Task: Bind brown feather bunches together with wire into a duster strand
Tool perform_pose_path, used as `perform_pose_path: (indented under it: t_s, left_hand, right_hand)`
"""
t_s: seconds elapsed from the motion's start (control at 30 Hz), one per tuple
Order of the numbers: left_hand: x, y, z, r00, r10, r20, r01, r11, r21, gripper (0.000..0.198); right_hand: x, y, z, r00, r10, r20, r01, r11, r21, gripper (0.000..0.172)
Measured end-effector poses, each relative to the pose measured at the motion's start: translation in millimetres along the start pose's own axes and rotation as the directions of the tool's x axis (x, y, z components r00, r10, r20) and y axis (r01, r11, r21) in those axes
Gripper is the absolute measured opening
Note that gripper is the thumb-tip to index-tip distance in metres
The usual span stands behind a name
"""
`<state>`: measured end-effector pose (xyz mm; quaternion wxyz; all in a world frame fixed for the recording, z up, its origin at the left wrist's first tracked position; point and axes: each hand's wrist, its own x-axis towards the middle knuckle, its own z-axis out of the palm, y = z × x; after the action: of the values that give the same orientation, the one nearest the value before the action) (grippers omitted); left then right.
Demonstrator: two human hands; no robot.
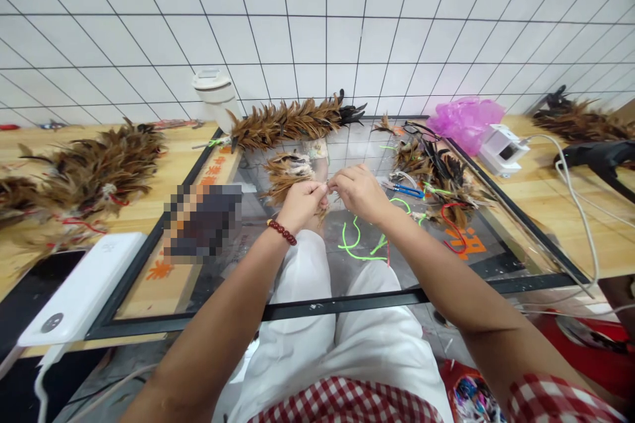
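My left hand point(301, 203), with a red bead bracelet on its wrist, and my right hand point(358, 192) meet over the glass table top point(347, 264). Both are closed in a pinch on a small bundle of brown feathers point(286, 175) that sticks out to the left of my left hand. A long brown feather duster point(290, 120) lies just beyond my hands. Green plastic cords point(357, 246) lie on the glass under my right wrist.
Heaps of brown feathers lie at the left point(94, 168), right of centre point(436, 175) and far right point(578, 120). A white power bank point(82, 291), a white cup point(215, 96), blue scissors point(407, 190), a pink bag point(464, 119) and a white device point(502, 149) with a cable stand around.
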<state>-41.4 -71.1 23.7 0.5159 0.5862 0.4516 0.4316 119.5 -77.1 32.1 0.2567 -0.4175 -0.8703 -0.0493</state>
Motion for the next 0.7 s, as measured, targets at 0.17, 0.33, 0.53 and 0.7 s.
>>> perform_pose_path:
  t_s: [0.17,0.33,0.53,0.7]
  left_hand:
    - [2,3,-0.1,0.997,-0.025,-0.068,0.021,0.998,-0.056,0.019]
    - [5,4,-0.9,0.968,0.05,-0.245,-0.076,0.992,-0.098,0.016]
    - [7,6,-3.3,0.955,0.017,-0.295,-0.108,0.949,-0.295,0.018]
    - [7,7,-2.7,0.974,-0.047,-0.22,-0.044,0.92,-0.39,0.017]
  right_hand:
    - [-1,11,-1,0.978,0.196,-0.072,-0.192,0.98,0.06,0.025]
    - [-6,33,3,0.933,0.337,0.124,-0.334,0.941,-0.049,0.025]
    - [-8,36,17,0.893,0.397,0.212,-0.398,0.917,-0.039,0.018]
    - [-6,28,14,0.94,0.3,0.165,-0.296,0.954,-0.047,0.018]
